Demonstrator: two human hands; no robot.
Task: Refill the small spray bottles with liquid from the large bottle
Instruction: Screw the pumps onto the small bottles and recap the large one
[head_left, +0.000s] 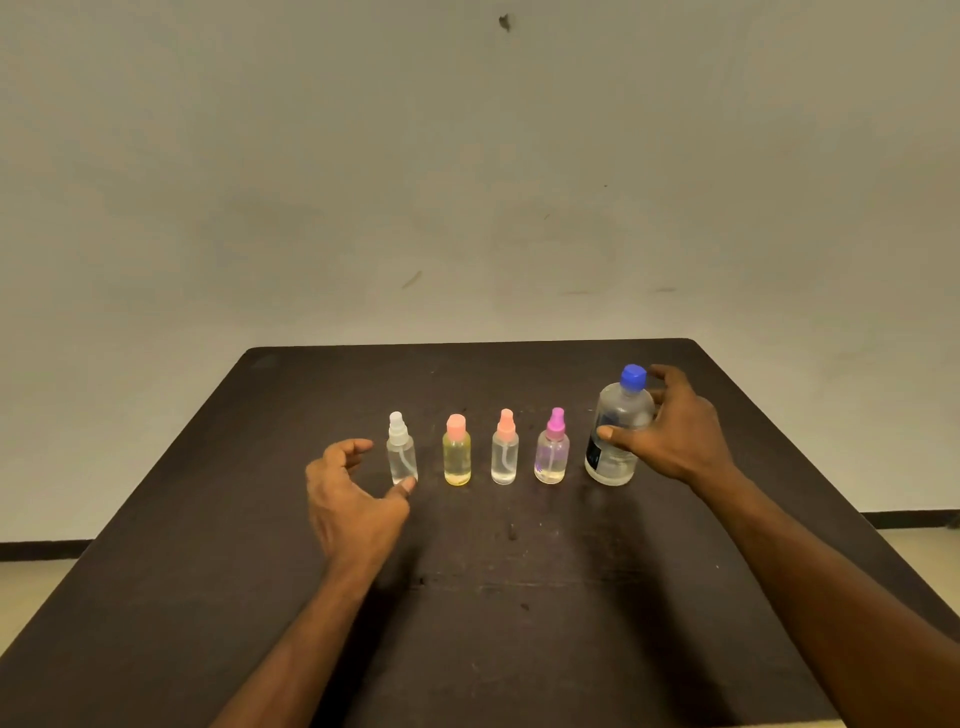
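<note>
Hands at start | my right hand (670, 431) grasps upright large bottle (618, 431) — right end of row | my left hand (353, 493) released, cupped beside nearest white-capped spray bottle (401, 449) — just to its right.

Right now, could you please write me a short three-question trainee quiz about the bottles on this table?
1. How many small spray bottles stand in the row on the table?
2. True or false: the big bottle has its blue cap off.
3. Which bottle is nearest the left hand? A) white-topped bottle B) yellow bottle C) purple-topped bottle

Key
1. Four.
2. False: the cap is on, and the right hand reaches around the bottle, thumb on its front.
3. A. The thumb is at its base, fingers curved and apart from it.
</note>
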